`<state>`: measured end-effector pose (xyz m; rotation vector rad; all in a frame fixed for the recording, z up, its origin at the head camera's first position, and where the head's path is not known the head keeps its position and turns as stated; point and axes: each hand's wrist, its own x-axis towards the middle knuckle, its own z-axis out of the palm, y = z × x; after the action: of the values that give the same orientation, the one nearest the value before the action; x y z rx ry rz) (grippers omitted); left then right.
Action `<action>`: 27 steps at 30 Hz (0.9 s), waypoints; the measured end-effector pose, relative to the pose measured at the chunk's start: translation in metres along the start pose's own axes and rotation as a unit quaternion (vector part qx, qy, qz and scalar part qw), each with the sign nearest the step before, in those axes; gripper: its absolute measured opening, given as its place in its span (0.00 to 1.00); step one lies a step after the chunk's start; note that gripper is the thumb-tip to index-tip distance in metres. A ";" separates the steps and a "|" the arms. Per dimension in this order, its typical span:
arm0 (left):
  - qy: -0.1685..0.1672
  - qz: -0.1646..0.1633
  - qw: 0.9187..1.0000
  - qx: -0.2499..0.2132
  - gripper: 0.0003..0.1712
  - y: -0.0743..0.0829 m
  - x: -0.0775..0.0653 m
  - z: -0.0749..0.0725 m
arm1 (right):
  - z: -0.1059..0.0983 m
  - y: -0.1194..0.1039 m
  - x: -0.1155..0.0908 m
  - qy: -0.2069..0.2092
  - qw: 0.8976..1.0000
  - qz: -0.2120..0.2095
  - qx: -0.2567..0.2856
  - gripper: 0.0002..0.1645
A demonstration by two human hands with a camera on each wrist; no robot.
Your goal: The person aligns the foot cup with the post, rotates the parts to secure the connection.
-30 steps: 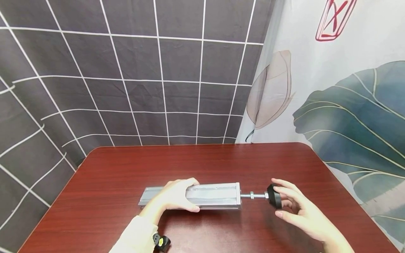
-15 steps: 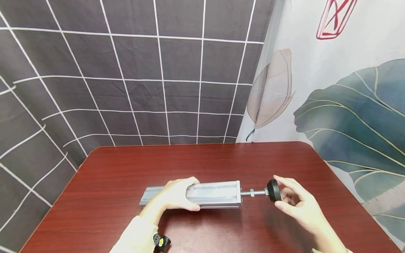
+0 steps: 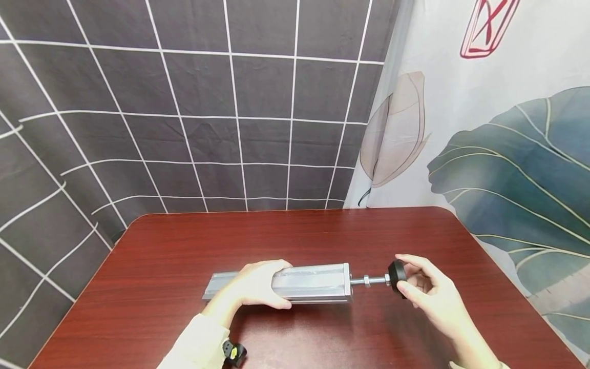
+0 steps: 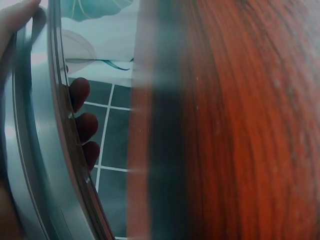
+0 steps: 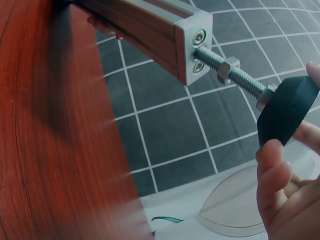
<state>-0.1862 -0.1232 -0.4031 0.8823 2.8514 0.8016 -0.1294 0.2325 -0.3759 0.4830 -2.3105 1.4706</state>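
My left hand (image 3: 260,283) grips the middle of a silver aluminium profile (image 3: 318,281), thumb on the near side and fingers over the far side. Its fingertips (image 4: 86,126) show past the metal edge in the left wrist view. A square end plate (image 5: 187,62) with two socket screws closes the right end. From it sticks out a threaded rod (image 5: 247,84) with a hex nut (image 5: 228,70) partway along. At the rod's tip sits a black levelling foot (image 5: 287,107), pinched between the thumb and fingers of my right hand (image 3: 428,292).
The red-brown wooden table (image 3: 175,241) stretches out beneath both hands. Behind it hangs a dark grey cloth (image 3: 262,92) with a white grid, joined on the right by a white curtain (image 3: 442,154) with leaf prints. A black device (image 3: 235,353) is strapped at my left wrist.
My right hand's fingers have drawn in from a looser, spread hold, and the thumb now lies against the foot's near edge. My left hand and the profile stay almost where they were.
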 end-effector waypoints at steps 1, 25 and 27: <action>0.001 0.002 1.000 0.003 0.38 0.000 0.000 0.000 | 0.001 0.000 0.000 0.001 1.000 0.012 0.001 0.29; 0.004 -0.013 1.000 -0.001 0.38 -0.004 -0.002 -0.003 | -0.019 0.012 -0.004 -0.146 0.981 -0.089 0.096 0.46; 0.004 -0.012 1.000 -0.003 0.38 -0.004 -0.003 -0.004 | -0.021 0.017 -0.003 -0.168 0.968 -0.136 0.126 0.51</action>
<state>-0.1870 -0.1294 -0.4020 0.8447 2.8590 0.8120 -0.1322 0.2586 -0.3822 1.1512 -2.1846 1.6492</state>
